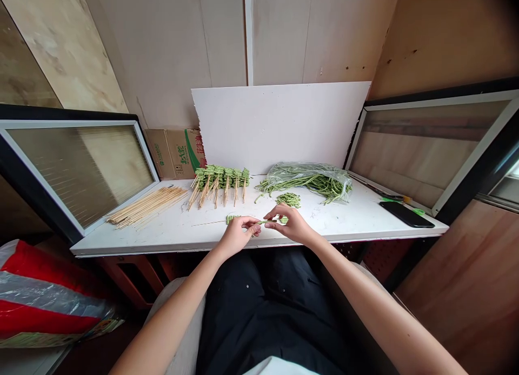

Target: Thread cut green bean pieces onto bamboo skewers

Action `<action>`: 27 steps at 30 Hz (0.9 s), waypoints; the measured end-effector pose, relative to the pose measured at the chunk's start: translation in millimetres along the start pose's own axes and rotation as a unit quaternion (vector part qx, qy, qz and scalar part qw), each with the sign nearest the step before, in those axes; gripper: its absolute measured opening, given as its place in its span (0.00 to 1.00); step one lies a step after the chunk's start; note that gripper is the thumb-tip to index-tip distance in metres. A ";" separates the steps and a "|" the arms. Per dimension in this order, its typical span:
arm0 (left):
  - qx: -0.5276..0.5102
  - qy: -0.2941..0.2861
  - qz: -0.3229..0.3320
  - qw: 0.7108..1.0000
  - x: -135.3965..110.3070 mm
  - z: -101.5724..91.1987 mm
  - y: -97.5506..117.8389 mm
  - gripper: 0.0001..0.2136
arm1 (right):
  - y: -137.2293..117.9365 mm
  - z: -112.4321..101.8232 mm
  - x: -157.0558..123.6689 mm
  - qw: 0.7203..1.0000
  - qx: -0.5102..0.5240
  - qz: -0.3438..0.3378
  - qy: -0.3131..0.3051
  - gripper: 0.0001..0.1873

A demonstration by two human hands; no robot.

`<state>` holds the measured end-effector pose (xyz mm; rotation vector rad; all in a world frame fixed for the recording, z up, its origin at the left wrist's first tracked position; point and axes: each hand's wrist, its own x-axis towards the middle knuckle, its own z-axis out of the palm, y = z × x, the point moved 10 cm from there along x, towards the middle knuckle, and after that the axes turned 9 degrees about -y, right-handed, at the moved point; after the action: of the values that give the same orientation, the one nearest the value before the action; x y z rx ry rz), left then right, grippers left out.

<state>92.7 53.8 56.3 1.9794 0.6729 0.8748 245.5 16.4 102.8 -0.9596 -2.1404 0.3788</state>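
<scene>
My left hand and my right hand meet over the front of the white table, both pinched on one thin stick with green bean running between them. Just left of the hands lies a small green coil. Behind my right hand sits a little heap of cut green bean pieces. A row of finished bean skewers lies further back, and a pile of bare bamboo sticks lies to the left.
A plastic bag of long green beans lies at the back right. A black phone and a green-handled tool rest at the right end. A white board and a cardboard box stand behind. Glass-topped cabinets flank the table.
</scene>
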 end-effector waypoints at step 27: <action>-0.147 -0.030 0.003 0.989 2.4 -3.7 0.3 0.24 | 86.6 -26.6 -19.7 0.984 0.010 0.119 0.135 0.20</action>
<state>91.3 57.2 58.8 1.7363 0.4748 0.8619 318.3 59.5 65.1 -1.1889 -1.7806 0.3623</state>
